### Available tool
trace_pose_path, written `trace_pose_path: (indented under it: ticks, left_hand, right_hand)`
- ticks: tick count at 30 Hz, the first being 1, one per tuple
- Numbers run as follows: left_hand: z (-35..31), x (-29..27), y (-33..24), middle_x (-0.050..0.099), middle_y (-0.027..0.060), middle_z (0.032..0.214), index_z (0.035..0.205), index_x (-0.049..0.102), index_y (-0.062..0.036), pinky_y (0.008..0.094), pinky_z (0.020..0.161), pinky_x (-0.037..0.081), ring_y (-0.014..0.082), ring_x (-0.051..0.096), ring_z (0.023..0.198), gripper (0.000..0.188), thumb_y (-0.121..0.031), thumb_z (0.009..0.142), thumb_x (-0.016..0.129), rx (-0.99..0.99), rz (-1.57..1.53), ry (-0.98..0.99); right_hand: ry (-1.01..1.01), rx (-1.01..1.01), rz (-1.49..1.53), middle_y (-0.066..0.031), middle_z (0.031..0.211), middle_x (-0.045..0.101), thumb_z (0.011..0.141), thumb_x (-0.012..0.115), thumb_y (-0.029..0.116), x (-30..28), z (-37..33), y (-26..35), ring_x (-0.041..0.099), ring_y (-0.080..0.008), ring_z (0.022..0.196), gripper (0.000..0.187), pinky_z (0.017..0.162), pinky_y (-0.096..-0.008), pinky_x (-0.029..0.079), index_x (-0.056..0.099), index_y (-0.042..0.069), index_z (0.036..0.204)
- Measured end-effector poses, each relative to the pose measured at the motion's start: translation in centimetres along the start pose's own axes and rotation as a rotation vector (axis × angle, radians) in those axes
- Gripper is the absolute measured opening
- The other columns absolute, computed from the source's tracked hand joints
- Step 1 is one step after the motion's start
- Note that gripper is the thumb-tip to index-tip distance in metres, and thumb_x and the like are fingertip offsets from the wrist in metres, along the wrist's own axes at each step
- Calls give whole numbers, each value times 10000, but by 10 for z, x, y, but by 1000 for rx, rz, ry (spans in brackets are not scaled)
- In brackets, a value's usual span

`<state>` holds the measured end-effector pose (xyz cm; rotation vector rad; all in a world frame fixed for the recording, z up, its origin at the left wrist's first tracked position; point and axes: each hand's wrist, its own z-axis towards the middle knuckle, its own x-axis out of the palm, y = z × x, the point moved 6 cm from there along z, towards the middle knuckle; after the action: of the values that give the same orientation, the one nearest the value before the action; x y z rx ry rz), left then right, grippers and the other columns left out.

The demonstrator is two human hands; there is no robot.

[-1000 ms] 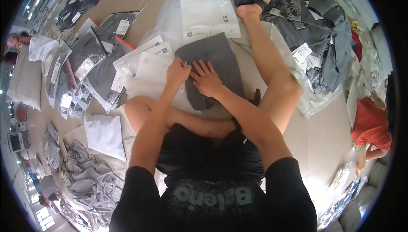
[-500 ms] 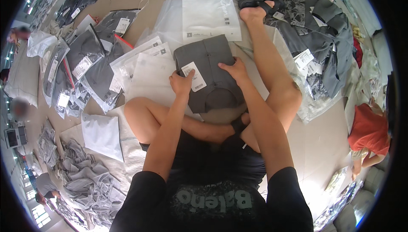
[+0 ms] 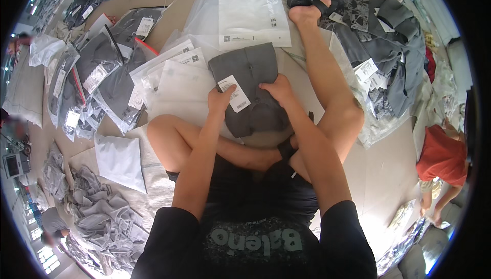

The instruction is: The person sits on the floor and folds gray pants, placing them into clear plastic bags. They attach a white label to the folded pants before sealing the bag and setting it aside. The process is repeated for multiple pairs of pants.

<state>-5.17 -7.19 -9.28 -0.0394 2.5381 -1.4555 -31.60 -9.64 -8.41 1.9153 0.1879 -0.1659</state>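
A folded dark grey garment [image 3: 246, 64] lies between my crossed leg and my outstretched leg, with a row of buttons down its middle and a rounded, collar-like curve at its near end. My left hand [image 3: 220, 100] grips its left edge, the thumb pressing a white hang tag [image 3: 236, 99] flat on the cloth. On the opposite edge, my right hand [image 3: 277, 91] has its thumb on top and its fingers tucked underneath, out of sight. Just beyond the garment lies a white-fronted plastic bag [image 3: 250, 15], and more clear bags [image 3: 179, 82] are spread to its left.
Bagged grey garments [image 3: 97, 69] with tags are heaped at the left, above a white packet [image 3: 120, 161] and a crumpled grey clothes pile [image 3: 102, 212]. Tagged grey clothing [image 3: 383, 54] lies beyond my outstretched leg. A person in a red top [image 3: 442, 153] bends over at the right.
My right hand has shifted slightly left, drawing in the garment's right edge, so the garment looks narrower. My left hand remains on the tag, nearly unmoved.
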Motion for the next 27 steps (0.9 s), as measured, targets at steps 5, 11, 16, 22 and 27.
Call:
trace_pose_path:
  ticks: [5,11,16,22,27]
  left_hand:
    - [-20,12,-26,743,276,1019,1193,582,17,521,863,564,446,727,966,501,-298,836,738,305,394,-146]
    - [-60,52,-62,699,341,1075,1160,482,101,577,829,549,536,682,931,535,-295,881,710,259,489,-69]
    - [-105,79,-58,578,314,1345,1325,519,64,479,870,547,463,664,1031,557,-224,895,727,858,652,226]
    - [-45,54,-63,736,85,1033,1176,685,22,321,756,539,165,693,902,341,-214,933,717,107,30,667]
    - [51,37,-122,735,104,936,1068,718,-18,369,768,565,253,713,901,210,-172,927,702,648,682,75]
  right_hand:
    - [-252,-78,-473,-285,1078,739,786,808,261,16,-23,28,687,-498,1051,512,918,-485,560,717,10,1223]
    - [61,-3,292,-164,1218,702,837,847,411,40,-53,63,663,-259,1115,656,924,-391,530,657,-29,1285]
    - [21,35,77,-176,1066,743,796,888,280,38,-38,44,708,-231,955,538,822,-380,548,706,-71,1160]
    - [-288,-93,-107,-174,931,781,767,860,214,-8,-5,11,759,-303,898,391,782,-413,560,745,-54,1028]
    - [-310,-62,285,-112,949,775,830,858,154,-63,-36,125,718,-193,847,338,785,-366,565,742,-54,1069]
